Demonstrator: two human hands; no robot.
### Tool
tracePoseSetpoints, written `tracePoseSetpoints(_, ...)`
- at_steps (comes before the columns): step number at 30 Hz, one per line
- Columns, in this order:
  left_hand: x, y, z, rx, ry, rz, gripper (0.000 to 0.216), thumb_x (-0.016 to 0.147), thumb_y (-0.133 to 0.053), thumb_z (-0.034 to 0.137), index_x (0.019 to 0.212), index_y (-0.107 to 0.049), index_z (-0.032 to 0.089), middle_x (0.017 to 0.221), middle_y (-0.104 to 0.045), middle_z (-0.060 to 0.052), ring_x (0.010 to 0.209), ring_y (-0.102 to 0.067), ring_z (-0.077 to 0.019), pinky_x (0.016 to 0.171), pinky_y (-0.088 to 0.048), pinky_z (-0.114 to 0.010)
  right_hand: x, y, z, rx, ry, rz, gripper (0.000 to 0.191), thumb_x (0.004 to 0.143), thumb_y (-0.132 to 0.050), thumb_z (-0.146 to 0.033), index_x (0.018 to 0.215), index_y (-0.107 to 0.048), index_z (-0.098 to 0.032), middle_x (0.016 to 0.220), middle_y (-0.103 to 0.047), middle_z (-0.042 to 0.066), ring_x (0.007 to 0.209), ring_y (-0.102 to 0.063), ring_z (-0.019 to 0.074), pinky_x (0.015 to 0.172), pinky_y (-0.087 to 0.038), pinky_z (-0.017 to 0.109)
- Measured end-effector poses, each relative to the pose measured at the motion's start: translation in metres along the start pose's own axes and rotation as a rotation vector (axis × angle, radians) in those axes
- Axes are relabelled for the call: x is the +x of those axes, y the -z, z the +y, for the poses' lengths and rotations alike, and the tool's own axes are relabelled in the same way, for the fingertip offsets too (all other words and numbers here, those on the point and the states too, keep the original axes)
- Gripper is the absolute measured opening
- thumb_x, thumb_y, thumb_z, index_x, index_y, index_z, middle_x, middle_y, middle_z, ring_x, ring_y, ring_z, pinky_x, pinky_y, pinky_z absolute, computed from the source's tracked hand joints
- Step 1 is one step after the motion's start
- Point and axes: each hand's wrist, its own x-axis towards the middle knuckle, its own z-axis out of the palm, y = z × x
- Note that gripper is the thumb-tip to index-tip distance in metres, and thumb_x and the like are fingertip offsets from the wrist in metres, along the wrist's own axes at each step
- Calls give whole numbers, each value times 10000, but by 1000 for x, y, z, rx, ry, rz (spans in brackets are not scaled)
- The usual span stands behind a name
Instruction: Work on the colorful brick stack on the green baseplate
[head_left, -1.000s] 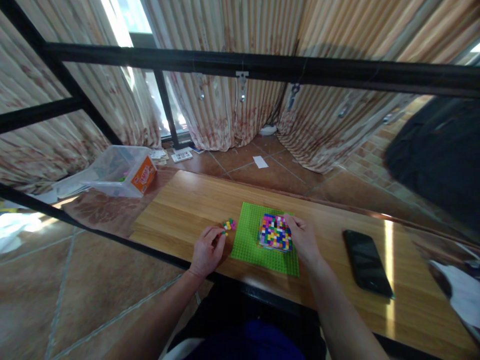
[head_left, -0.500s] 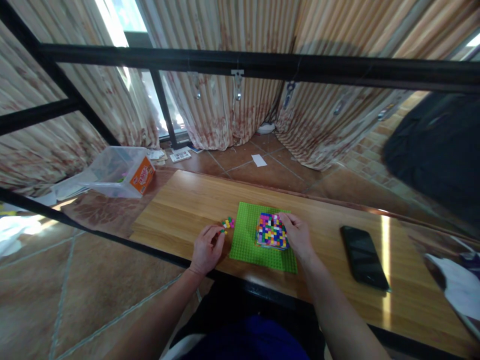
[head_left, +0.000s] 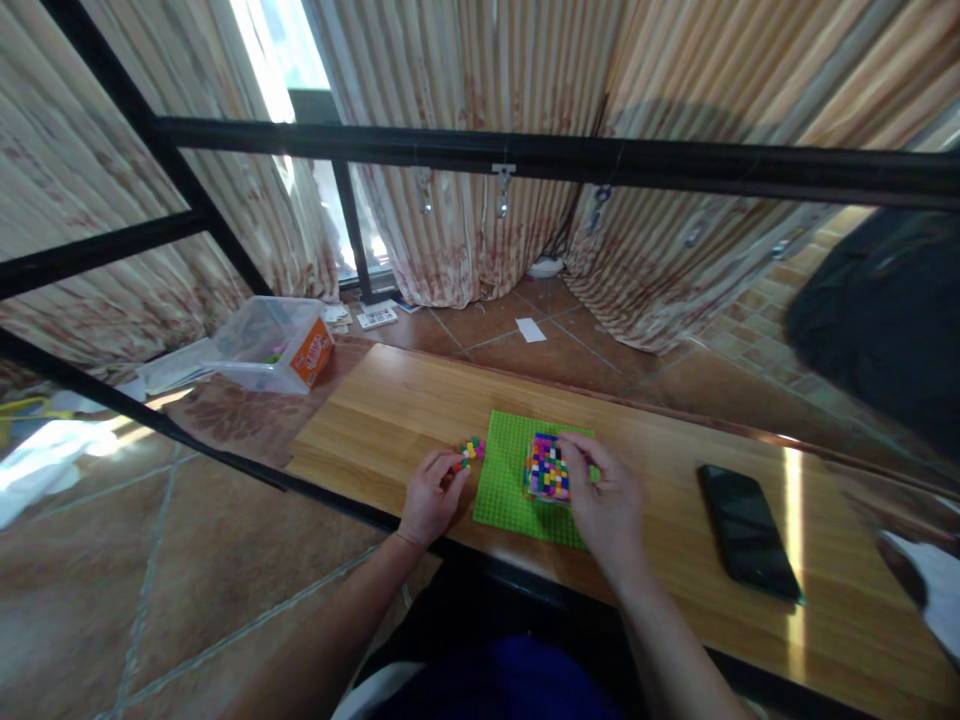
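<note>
A block of small multicoloured toy bricks [head_left: 550,470] stands on a green studded baseplate [head_left: 501,490]. Over its right side reaches my right hand [head_left: 606,495], fingers bent and closed at the block's top edge; the fingertips hide whatever is between them. My left hand [head_left: 433,497] rests on the table left of the baseplate, thumb and fingers closing on a small reddish toy brick [head_left: 459,466]. Just beyond those fingertips lies a little pile of loose toy bricks [head_left: 474,448] in yellow, pink and green.
The wooden table [head_left: 390,400] also bears a black phone [head_left: 750,533] at the right. Past its left end, a clear plastic bin [head_left: 270,345] with an orange label holds some coloured pieces. A black metal rail [head_left: 555,172] crosses in front of the curtains [head_left: 480,80].
The whole view has shifted slightly, so the scene sits further right and lower. My right hand now covers more of the brick block's right side. My left hand stays beside the loose bricks.
</note>
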Motion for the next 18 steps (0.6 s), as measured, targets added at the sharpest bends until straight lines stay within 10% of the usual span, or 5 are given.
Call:
tracePoseSetpoints(5, -1, 1, 1, 1, 6, 12, 109, 858, -579, 224, 929, -655, 195, 920, -671, -65, 866, -646, -164, 792, -553, -309, -24, -52, -29, -59, 125, -318, 244, 905, -465, -273, 1021, -678, -242, 941, -691, 69, 843, -636, 209, 783, -491, 350)
tracePoseSetpoints(18, -3, 4, -1, 14, -54, -2, 169, 883, -549, 266, 983, -667, 197, 975, -675, -89, 923, -644, -183, 833, -554, -326, -25, -95, -15, 166, -139, -330, 183, 830, -554, -265, 922, -711, -248, 926, -729, 27, 867, -665, 200, 844, -501, 356)
